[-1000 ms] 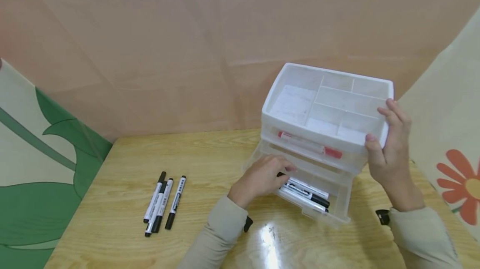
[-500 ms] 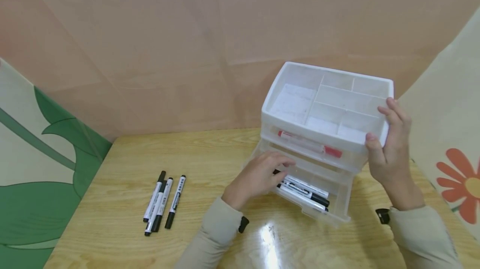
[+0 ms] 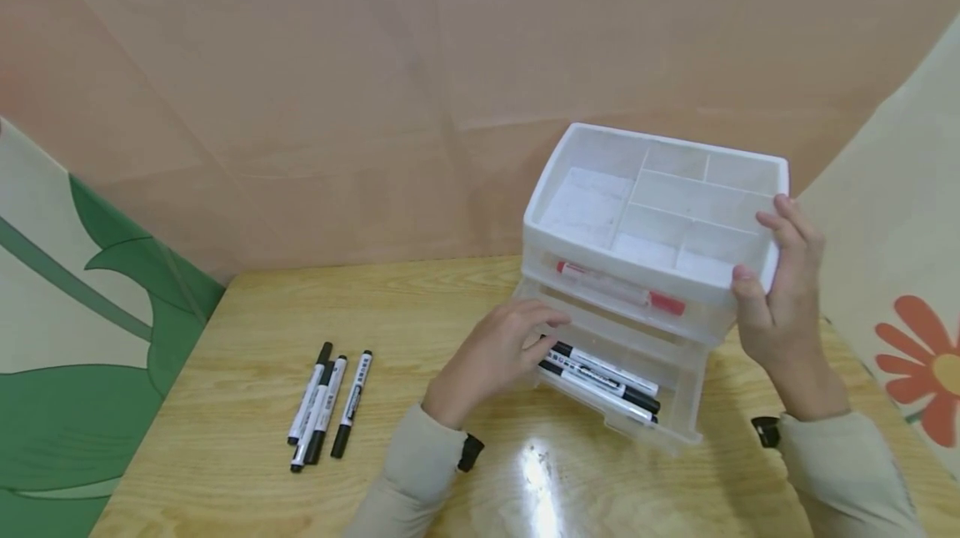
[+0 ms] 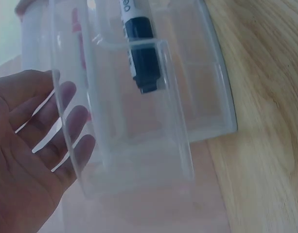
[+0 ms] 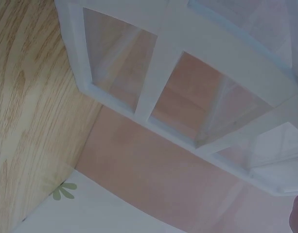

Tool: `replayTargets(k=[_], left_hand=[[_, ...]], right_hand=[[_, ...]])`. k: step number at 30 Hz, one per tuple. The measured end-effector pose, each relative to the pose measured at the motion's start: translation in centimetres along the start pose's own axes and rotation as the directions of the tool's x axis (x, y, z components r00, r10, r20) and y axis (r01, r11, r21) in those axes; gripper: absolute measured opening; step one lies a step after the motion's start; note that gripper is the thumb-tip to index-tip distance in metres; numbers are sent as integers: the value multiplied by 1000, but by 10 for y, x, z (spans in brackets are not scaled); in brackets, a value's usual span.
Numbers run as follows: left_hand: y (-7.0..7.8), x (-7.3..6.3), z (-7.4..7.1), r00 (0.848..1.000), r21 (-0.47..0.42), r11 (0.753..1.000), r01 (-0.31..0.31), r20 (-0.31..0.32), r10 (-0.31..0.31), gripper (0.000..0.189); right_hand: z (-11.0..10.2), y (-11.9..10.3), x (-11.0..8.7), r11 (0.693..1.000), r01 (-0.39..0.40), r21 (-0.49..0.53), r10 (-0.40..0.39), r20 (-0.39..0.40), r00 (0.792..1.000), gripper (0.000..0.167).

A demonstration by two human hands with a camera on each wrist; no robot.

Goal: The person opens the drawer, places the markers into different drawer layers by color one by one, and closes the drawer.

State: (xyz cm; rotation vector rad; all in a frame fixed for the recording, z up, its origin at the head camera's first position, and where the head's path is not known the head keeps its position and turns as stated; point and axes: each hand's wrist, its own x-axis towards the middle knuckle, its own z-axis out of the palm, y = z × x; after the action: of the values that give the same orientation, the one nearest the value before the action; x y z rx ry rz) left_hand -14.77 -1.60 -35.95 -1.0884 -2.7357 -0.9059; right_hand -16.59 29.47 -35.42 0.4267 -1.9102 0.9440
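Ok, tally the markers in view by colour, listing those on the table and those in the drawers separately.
Black-and-white markers on the table: 4
Black-and-white markers visible in the open lower drawer: 3
Red-ended marker in the upper drawer: 1
Total in view: 8
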Motion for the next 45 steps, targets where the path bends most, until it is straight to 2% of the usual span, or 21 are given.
replayTargets(k=[9,18,27,36,45], left_hand=[[-7,-13,-8,996,-44,998,54,-65,-57,33],[-9,-24,-15,987,-92,987,135,-72,-142,34],[-16,-35,-19,982,-114,982,148,-101,-160,33],[-25,-42,-20,977,-169,974,153,-124,-175,32],[-32,-54,-24,967,-168,968,189,-139,-213,30]], right_hand=[[2,-11,3,1000,4,-1,-4,2,1000,78],[2,-12,3,1000,8,2,-8,-3,1000,81],[-1,3,-1,1000,8,18,-8,-6,1000,82],[-2,3,-2,1000,2,10,-2,2,1000,83],[-1,2,-1,1000,5,14,-5,-5,1000,82]])
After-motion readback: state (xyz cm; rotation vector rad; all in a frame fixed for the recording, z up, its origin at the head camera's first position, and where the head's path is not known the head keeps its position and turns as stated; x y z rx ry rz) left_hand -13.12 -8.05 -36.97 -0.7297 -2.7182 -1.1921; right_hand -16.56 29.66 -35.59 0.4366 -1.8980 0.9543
